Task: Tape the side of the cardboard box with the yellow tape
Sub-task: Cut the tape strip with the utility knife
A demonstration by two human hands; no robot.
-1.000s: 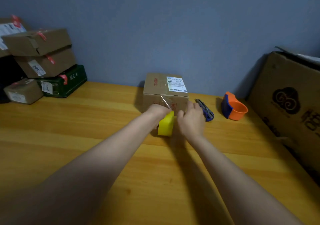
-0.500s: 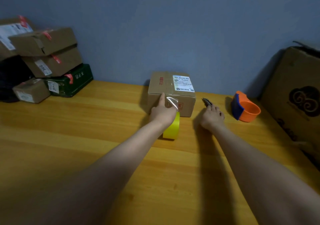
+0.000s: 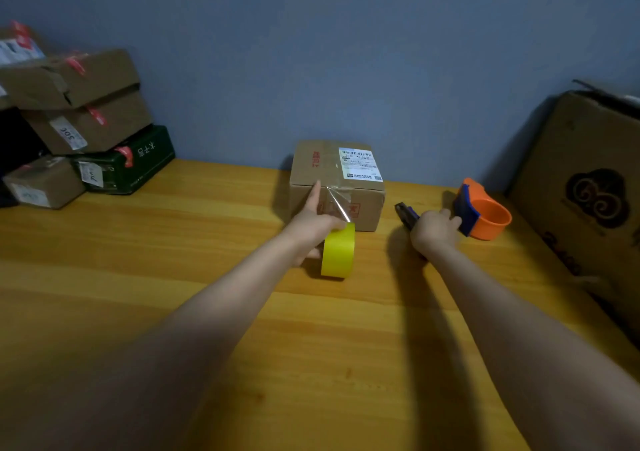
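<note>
A small cardboard box (image 3: 360, 208) with a white shipping label stands at the back of the wooden table (image 3: 207, 312), against the wall. The yellow tape roll (image 3: 338, 251) stands on edge in front of it, with a strip of tape (image 3: 337, 204) running up to the box's front face. My left hand (image 3: 313, 225) holds the roll, and its index finger presses the box's front upper edge. To the right of the box, my right hand (image 3: 434, 232) is closed over a dark blue utility knife (image 3: 406, 214).
An orange and blue tape dispenser (image 3: 485, 216) sits just right of my right hand. A large cardboard box (image 3: 588, 190) leans at the right edge. Stacked parcels (image 3: 79, 104) and a dark green box (image 3: 128, 166) fill the back left corner.
My right hand left the tape strip, moved right and closed on the utility knife. My left hand stayed on the roll, its index finger now extended against the box.
</note>
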